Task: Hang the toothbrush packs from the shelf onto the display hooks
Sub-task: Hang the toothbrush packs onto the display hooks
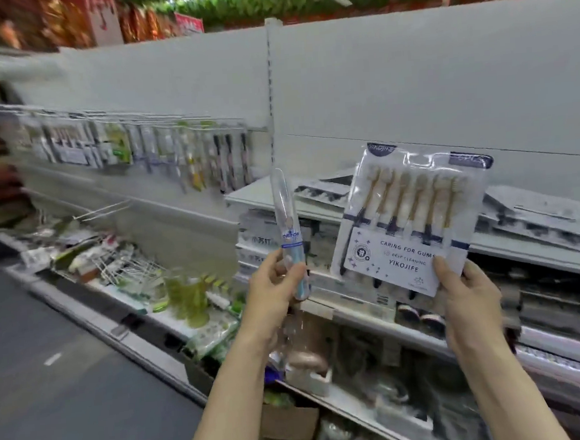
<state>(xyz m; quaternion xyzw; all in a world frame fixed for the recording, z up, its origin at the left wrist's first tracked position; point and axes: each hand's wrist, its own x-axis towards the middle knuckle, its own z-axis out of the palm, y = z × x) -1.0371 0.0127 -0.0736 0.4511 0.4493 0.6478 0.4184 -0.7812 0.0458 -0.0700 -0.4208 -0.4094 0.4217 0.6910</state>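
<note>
Before shelf, right hand (pixel 465 297) grips pack (pixel 408 218) — "YIKOJIFE"

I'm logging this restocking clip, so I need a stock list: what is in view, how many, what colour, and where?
wide toothbrush pack: one, white card with clear front, several brushes inside, held up at right.
narrow toothbrush pack: one, clear with blue base, held upright at centre.
hanging packs: a row, count unclear from blur, mixed white, green and dark, on display hooks at left.
empty hook: one, white wire, below that row.
shelf: one, grey-white, behind the held packs, flat packs lying on it.
lower shelf goods: many, mostly green and white, bottom left.
left hand: one, gripping the narrow toothbrush pack.
right hand: one, gripping the wide toothbrush pack's lower edge.
</note>
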